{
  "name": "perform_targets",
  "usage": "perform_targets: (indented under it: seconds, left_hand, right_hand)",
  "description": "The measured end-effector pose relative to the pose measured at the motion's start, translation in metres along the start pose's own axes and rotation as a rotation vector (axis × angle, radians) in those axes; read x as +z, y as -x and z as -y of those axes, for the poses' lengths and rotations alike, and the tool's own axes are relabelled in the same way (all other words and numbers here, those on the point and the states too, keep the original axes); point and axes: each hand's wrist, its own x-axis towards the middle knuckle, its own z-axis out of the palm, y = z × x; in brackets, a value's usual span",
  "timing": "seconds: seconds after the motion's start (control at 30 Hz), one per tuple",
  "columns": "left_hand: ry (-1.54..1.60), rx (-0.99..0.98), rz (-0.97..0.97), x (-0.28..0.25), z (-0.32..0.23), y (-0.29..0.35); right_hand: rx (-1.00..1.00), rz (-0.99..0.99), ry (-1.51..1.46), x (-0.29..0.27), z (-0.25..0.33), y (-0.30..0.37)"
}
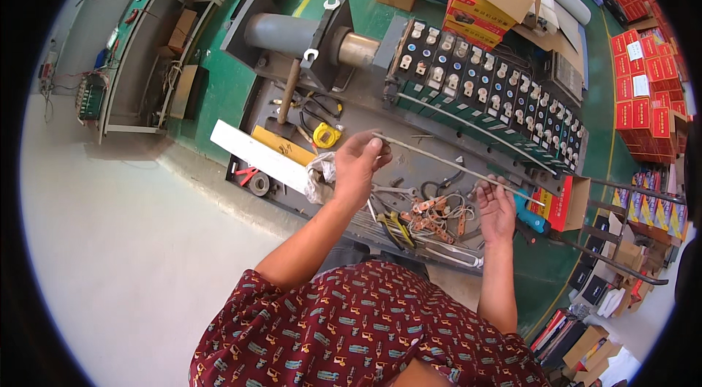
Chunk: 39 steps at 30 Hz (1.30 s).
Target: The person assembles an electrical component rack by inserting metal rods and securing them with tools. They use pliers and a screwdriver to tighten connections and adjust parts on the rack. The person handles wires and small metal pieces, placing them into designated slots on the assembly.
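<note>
My left hand (357, 166) pinches one end of a long thin metal rod (431, 156) between thumb and fingers. The rod slants down to the right, and my right hand (496, 210) holds it near its other end, across curled fingers with the palm up. Beyond it stands a long row of dark battery cells (475, 83) with metal terminals on top. Another long rod (475, 129) runs along the near side of that row. Under my hands, the grey metal bench (409, 160) carries copper-coloured connectors with cables (439, 217) and yellow-handled pliers (391, 230).
Left of the battery row sits a heavy cylinder press (289, 36) with wrenches on it. A hammer (285, 105), yellow tape measure (325, 136) and white strip (256, 156) lie nearby. A blue power tool (530, 215) is beside my right hand. Red boxes (647, 87) are stacked far right.
</note>
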Motion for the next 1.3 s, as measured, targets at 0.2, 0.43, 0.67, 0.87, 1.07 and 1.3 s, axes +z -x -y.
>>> perform_targets:
  seconds: [0.2,0.43,0.67,0.87,1.07,1.3]
  left_hand:
    - [0.072,0.013,0.060,-0.005,-0.023,0.029]
    - [0.098,0.018,0.091,-0.018,-0.031,0.034]
    - [-0.126,0.066,-0.031,-0.029,-0.017,0.018]
    - [-0.074,-0.021,-0.145,-0.072,0.038,-0.042]
    - [-0.074,-0.023,-0.155,-0.087,0.066,-0.086]
    - [-0.086,-0.039,-0.112,-0.072,0.082,-0.102]
  right_hand:
    - [-0.053,0.097,0.002,0.025,0.018,0.029]
    - [-0.080,0.159,0.003,0.034,0.022,0.037]
    - [-0.033,0.151,0.114,0.029,0.000,0.020]
    - [0.067,-0.126,-0.040,-0.001,-0.069,-0.061]
    - [0.073,-0.139,-0.057,-0.007,-0.082,-0.094]
    - [0.064,-0.176,-0.065,-0.023,-0.073,-0.108]
